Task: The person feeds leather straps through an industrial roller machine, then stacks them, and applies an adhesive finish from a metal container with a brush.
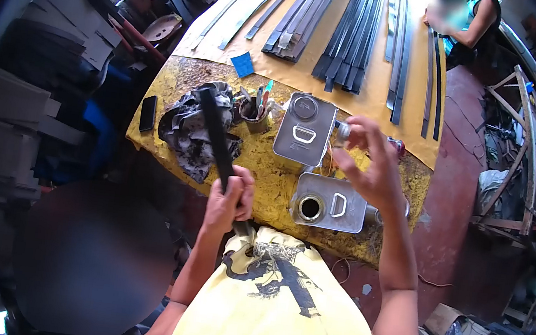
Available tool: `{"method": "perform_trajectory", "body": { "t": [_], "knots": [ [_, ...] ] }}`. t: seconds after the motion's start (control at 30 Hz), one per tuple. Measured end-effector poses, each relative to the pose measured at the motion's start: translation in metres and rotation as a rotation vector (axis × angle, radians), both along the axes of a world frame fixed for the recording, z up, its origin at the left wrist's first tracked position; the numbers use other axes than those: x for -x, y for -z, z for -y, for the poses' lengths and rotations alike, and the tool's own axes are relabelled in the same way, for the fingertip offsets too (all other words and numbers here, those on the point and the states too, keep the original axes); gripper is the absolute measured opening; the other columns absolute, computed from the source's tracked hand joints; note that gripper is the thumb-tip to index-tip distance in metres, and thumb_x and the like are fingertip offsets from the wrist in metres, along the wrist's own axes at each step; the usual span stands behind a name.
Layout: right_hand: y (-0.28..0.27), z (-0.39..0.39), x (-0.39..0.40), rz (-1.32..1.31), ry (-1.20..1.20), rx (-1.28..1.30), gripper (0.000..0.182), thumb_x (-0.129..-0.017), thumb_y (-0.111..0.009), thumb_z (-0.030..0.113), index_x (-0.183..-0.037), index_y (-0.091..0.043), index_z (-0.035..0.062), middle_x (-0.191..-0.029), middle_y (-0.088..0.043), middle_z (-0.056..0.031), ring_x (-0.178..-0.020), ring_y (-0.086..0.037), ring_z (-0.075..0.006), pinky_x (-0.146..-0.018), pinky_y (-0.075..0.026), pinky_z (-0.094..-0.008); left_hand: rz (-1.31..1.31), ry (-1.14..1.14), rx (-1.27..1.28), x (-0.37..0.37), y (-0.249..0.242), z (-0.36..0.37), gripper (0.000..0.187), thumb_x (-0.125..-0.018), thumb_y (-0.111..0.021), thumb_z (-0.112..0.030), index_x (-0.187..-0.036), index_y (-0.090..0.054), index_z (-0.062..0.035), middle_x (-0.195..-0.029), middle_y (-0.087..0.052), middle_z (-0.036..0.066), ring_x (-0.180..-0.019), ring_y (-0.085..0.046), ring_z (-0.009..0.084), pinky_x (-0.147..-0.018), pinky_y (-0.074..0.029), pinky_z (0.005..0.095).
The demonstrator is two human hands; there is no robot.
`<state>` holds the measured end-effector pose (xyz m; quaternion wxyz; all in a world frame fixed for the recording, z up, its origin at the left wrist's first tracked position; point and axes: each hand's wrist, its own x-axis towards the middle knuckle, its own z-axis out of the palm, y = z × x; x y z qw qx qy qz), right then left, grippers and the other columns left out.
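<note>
My left hand (231, 198) grips a long black strap (215, 135) that rises away from me over a crumpled dark rag (185, 136). My right hand (372, 163) is raised above the yellow-stained table (267, 171) and pinches a small round metal cap (343, 130) between the fingertips. Just below it lies a metal can (330, 204) with its round mouth uncovered and a handle on top. A second metal can (305, 129) with its cap on stands beyond it.
A cup of pens and tools (256, 114), a blue pad (242, 64) and a black phone (148, 113) lie near the rag. Several long black straps (351, 34) cover the far tabletop. Another person (466, 21) works at the far end.
</note>
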<state>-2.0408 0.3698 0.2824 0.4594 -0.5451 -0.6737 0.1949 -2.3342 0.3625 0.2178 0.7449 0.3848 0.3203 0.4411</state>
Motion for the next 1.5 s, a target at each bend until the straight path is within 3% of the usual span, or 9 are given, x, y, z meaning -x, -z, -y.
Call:
{"method": "perform_trajectory", "body": {
  "t": [0.17, 0.23, 0.4, 0.53, 0.67, 0.83, 0.97, 1.13, 1.5],
  "knots": [
    [0.037, -0.031, 0.018, 0.111, -0.071, 0.065, 0.051, -0.083, -0.077, 0.023, -0.125, -0.051, 0.0099, -0.103, -0.067, -0.0182, -0.094, -0.067, -0.0332, -0.083, -0.052, -0.0446, 0.178, -0.12, 0.018, 0.03, -0.034, 0.014, 0.069, -0.089, -0.039, -0.076, -0.099, -0.051, -0.0087, -0.07, -0.038, -0.001, -0.042, -0.026, 0.0043, -0.034, -0.02, 0.0184],
    [0.046, -0.036, 0.025, -0.013, -0.073, 0.192, 0.054, -0.082, -0.077, 0.023, -0.126, -0.049, 0.0102, -0.109, -0.067, -0.0206, -0.098, -0.067, -0.0364, -0.085, -0.052, -0.045, 0.272, -0.133, 0.026, 0.037, -0.041, 0.015, 0.072, -0.088, -0.037, -0.078, -0.097, -0.052, -0.0079, -0.069, -0.037, -0.001, -0.042, -0.026, 0.0049, -0.034, -0.02, 0.0188],
    [0.067, -0.037, 0.033, 0.221, 0.017, 0.231, 0.056, -0.084, -0.076, 0.028, -0.127, -0.045, 0.0104, -0.118, -0.066, -0.0197, -0.124, -0.057, -0.0361, -0.111, -0.033, -0.0537, 0.411, -0.099, 0.106, 0.052, -0.044, 0.012, 0.074, -0.09, -0.034, -0.078, -0.094, -0.053, -0.0066, -0.069, -0.037, 0.0, -0.042, -0.026, 0.0064, -0.034, -0.02, 0.0203],
    [0.073, -0.026, 0.031, 0.494, 0.187, 0.013, 0.054, -0.085, -0.075, 0.028, -0.127, -0.047, 0.0081, -0.122, -0.064, -0.0161, -0.113, -0.061, -0.0343, -0.105, -0.04, -0.0523, 0.478, -0.014, 0.155, 0.063, -0.039, -0.004, 0.069, -0.096, -0.031, -0.073, -0.095, -0.053, -0.0065, -0.071, -0.038, 0.0, -0.043, -0.027, 0.0073, -0.034, -0.02, 0.0213],
    [0.031, 0.015, 0.043, 0.331, 0.287, 0.068, 0.038, -0.086, -0.075, 0.023, -0.116, -0.058, 0.0063, -0.114, -0.067, -0.0126, -0.106, -0.065, -0.0299, -0.098, -0.047, -0.0468, 0.576, 0.092, 0.201, 0.076, -0.035, -0.025, 0.067, -0.1, -0.028, -0.068, -0.096, -0.052, -0.0055, -0.075, -0.039, 0.002, -0.045, -0.03, 0.0085, -0.035, -0.023, 0.0222],
    [-0.005, 0.09, 0.064, 0.403, -0.02, 0.394, 0.025, -0.085, -0.075, 0.024, -0.096, -0.067, 0.0029, -0.128, -0.065, -0.0123, -0.112, -0.064, -0.0324, -0.097, -0.05, -0.0416, 0.659, 0.178, 0.243, 0.078, -0.027, -0.047, 0.066, -0.102, -0.026, -0.065, -0.097, -0.052, -0.0045, -0.076, -0.04, 0.003, -0.046, -0.033, 0.0094, -0.036, -0.025, 0.0229],
    [-0.005, 0.118, 0.078, 0.353, 0.082, 0.488, 0.024, -0.083, -0.076, 0.021, -0.094, -0.066, 0.0016, -0.127, -0.065, -0.0131, -0.112, -0.063, -0.0318, -0.097, -0.05, -0.0407, 0.671, 0.253, 0.265, 0.076, -0.025, -0.056, 0.067, -0.103, -0.027, -0.064, -0.098, -0.054, -0.0029, -0.076, -0.041, 0.004, -0.048, -0.034, 0.0108, -0.037, -0.026, 0.0233],
    [-0.001, 0.131, 0.081, 0.177, 0.347, 0.392, 0.023, -0.083, -0.073, 0.007, -0.104, -0.067, -0.0012, -0.113, -0.069, -0.0135, -0.093, -0.069, -0.0242, -0.086, -0.054, -0.0342, 0.682, 0.307, 0.293, 0.074, -0.023, -0.057, 0.068, -0.102, -0.028, -0.064, -0.099, -0.055, -0.0019, -0.077, -0.042, 0.005, -0.05, -0.036, 0.012, -0.037, -0.027, 0.0241],
    [-0.004, 0.138, 0.046, 0.098, 0.522, 0.271, 0.015, -0.086, -0.073, 0.008, -0.097, -0.068, -0.0007, -0.09, -0.07, -0.012, -0.08, -0.068, -0.0223, -0.074, -0.053, -0.0332, 0.809, 0.378, 0.195, 0.082, -0.026, -0.046, 0.065, -0.102, -0.033, -0.063, -0.102, -0.053, -0.0016, -0.083, -0.042, 0.006, -0.057, -0.039, 0.0139, -0.045, -0.033, 0.0262]
  ]
}}
